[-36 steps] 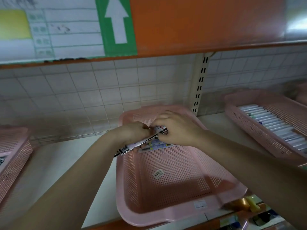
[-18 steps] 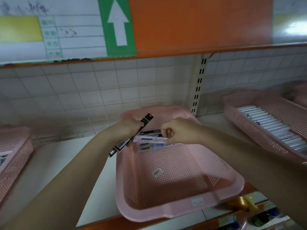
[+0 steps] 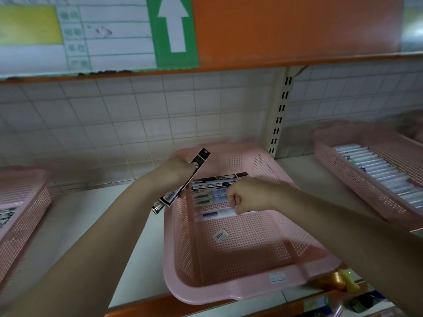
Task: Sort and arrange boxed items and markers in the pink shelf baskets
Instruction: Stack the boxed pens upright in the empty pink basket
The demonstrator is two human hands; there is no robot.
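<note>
Three pink baskets (image 3: 240, 291); two hands (image 3: 247, 195); one barcode sticker (image 3: 220, 235); marker count unclear.

Showing two bare arms, uncovered from the picture's lower edge right up to the knuckles. Looking broad nearest the camera and narrowing steadily toward slim wrists, the forearms appearing long and smooth under the wide lens. Ending in a left hand (image 3: 177, 170) and a right hand (image 3: 247, 196), both bare as well. Presenting rounded knuckles and a short thumb on the right one, and mostly the back of the wrist on the left. Blurring a little along the near edge of the right forearm.
</note>
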